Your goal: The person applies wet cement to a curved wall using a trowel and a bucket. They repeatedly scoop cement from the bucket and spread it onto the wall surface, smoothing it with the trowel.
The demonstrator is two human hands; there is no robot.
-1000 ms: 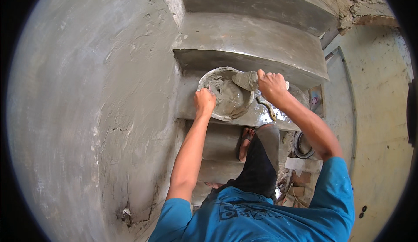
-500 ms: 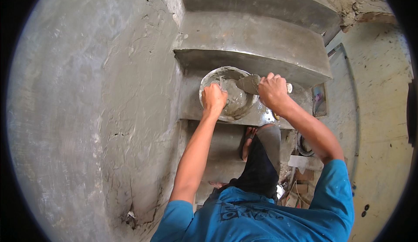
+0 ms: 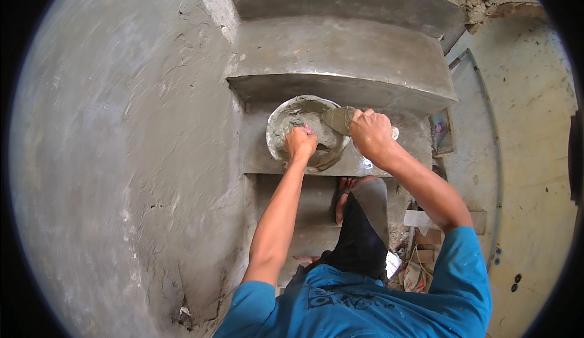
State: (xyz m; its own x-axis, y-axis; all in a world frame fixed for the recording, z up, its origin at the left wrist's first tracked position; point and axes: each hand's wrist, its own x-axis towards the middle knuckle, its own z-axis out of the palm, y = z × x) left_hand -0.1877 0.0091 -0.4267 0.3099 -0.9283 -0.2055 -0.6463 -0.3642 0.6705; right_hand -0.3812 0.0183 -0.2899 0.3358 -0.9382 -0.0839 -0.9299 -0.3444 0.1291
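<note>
A round bucket of wet grey mortar sits on a concrete step. My left hand is closed on a small tool with a pinkish grip, its working end in the mortar and partly hidden. My right hand grips a mortar-coated trowel, its pale handle end showing right of the fist and its blade over the bucket's upper right rim. My knee is against the step's front edge, below the bucket.
Two more steps rise beyond. A plastered wall runs along the left. On the right are a pale panel and a small recess. Scraps and cord lie low beside the stair, near my leg.
My left hand has moved right, further over the bucket. My right hand has shifted slightly left and down with the trowel. The brush seen beside the bucket earlier is now hidden.
</note>
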